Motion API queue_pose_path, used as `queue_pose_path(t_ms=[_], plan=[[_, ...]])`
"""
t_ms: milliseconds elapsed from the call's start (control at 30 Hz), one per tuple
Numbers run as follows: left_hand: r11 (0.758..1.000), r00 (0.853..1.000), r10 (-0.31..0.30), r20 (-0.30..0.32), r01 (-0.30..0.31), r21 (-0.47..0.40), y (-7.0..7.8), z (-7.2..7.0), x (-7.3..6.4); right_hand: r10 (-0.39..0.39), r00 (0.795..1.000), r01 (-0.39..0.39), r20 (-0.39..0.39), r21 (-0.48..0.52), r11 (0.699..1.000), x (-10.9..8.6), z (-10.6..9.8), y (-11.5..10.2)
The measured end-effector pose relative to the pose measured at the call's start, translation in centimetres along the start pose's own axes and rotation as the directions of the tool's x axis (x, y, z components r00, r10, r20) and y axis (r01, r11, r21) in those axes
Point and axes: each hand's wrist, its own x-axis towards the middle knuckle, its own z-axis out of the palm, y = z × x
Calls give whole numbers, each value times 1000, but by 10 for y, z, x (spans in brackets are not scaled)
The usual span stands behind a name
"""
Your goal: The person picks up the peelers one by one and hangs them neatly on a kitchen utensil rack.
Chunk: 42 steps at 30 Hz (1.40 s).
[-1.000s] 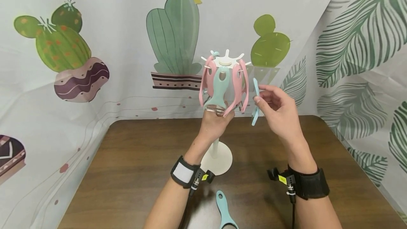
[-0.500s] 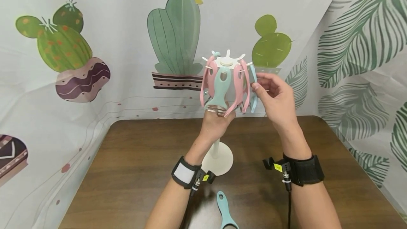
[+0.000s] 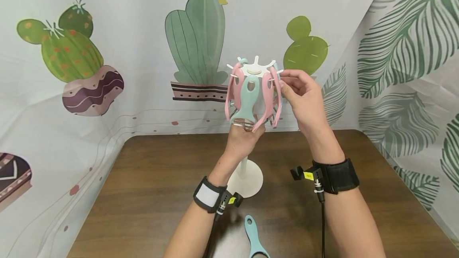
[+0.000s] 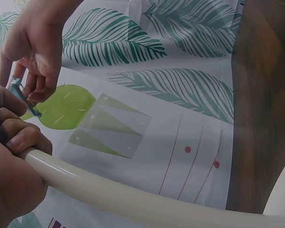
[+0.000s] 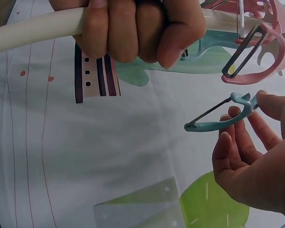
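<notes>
A white stand (image 3: 255, 70) carries several pink and blue-green peelers on the prongs round its top. My left hand (image 3: 241, 141) grips its pole below them; the left wrist view shows those fingers wrapped round the pole (image 4: 109, 186). With thumb and fingers my right hand (image 3: 305, 98) pinches a blue peeler (image 5: 213, 126) at the rack's right side, its handle end up by the prongs. In the head view that peeler is mostly hidden behind a hanging pink peeler (image 3: 268, 96). A green peeler (image 3: 249, 99) hangs at the front.
The stand's round base (image 3: 252, 186) rests on the brown wooden table (image 3: 161, 194). Another blue-green peeler (image 3: 253, 234) lies near the front edge, partly cut off. A cloth with cactus and leaf prints (image 3: 143, 51) hangs behind.
My right hand has moved left and up with the blue peeler, from beside the rack to its right-hand prongs. My left hand stays on the pole.
</notes>
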Motion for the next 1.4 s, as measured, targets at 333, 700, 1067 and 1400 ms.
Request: queue_pose_path(t_ms=[333,700,1067,1400], plan=[[1000,1000,14,3,-14,-15,0,0,2,59,997,-70,58,216,974,10,8,-4],[999,999,42,6,-42,-8,-1,-1,1,139,986,-162,95,314,935,19,17,-9],[1000,1000,15,-2,-15,4,11,0,-3,176,974,-213,142,317,924,24,24,-9],[999,1000,28,6,-28,-34,25,0,-1,166,965,-229,204,347,909,26,26,-8]])
